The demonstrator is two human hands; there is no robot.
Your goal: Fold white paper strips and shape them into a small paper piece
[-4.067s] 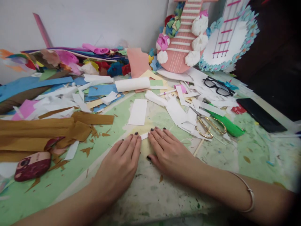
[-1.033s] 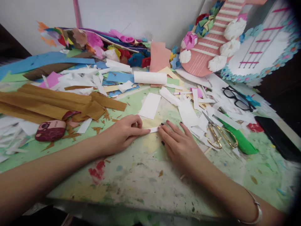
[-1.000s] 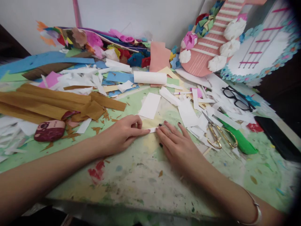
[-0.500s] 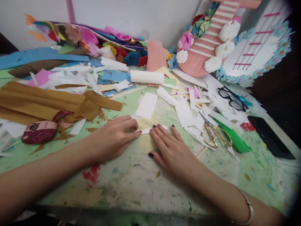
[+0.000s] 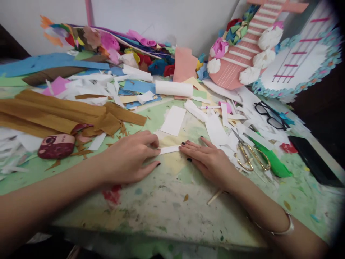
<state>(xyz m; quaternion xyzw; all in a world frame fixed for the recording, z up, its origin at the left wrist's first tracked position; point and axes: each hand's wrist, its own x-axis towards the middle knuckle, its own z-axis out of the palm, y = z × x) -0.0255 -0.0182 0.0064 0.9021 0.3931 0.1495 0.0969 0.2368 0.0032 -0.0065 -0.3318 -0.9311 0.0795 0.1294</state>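
Note:
A narrow white paper strip [image 5: 169,149] lies on the table between my two hands, flat and nearly level. At its left end is my left hand [image 5: 132,156], with the fingers curled on the paper and the thumb held apart below. My right hand [image 5: 207,156] lies low over the right end, its fingers stretched out and pressing the strip down; part of that end is hidden under them. Just above the strip lies a white paper rectangle [image 5: 174,120]. Gold-handled scissors [image 5: 246,154] lie right of my right hand, partly over a green piece [image 5: 277,163].
Brown crepe paper [image 5: 54,113] and a dark red rounded case [image 5: 56,146] lie left. Behind are a white paper roll [image 5: 174,88] and paper scraps. Glasses [image 5: 271,115] and a phone [image 5: 314,160] sit right, below guitar-shaped crafts [image 5: 239,59]. A thin stick [image 5: 214,198] lies near my right wrist.
My right hand has slid to the right along the strip, so more white paper shows between my hands. My left thumb has come out into view. The whole view has shifted slightly.

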